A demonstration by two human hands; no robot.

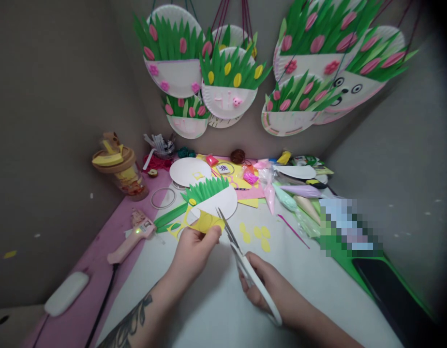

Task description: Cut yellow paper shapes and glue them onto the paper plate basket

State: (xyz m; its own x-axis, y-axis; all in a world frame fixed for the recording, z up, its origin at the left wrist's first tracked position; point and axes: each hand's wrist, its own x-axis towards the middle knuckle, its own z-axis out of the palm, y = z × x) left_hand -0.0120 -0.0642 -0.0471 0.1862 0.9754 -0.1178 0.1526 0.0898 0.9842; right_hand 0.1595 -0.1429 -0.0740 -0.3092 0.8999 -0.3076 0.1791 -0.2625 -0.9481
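My left hand [194, 249] pinches a strip of yellow paper [205, 222] marked with drawn ovals, held just above the table. My right hand [267, 287] is closed round the white handles of a pair of scissors [238, 249]. The blades point up and left, and their tips touch the right edge of the yellow paper. Several cut yellow ovals [256, 234] lie on the white table surface right of the blades. Just behind the paper lies a half paper plate with green paper grass [212, 195].
A pink glue gun [134, 237] lies left with its cord trailing forward, and a white case [66, 292] sits nearer. A snack jar [124, 171], paper plates, clay bags [281, 195] and scraps crowd the back. Decorated plates [227, 82] hang on the wall. A dark tablet [394, 290] lies right.
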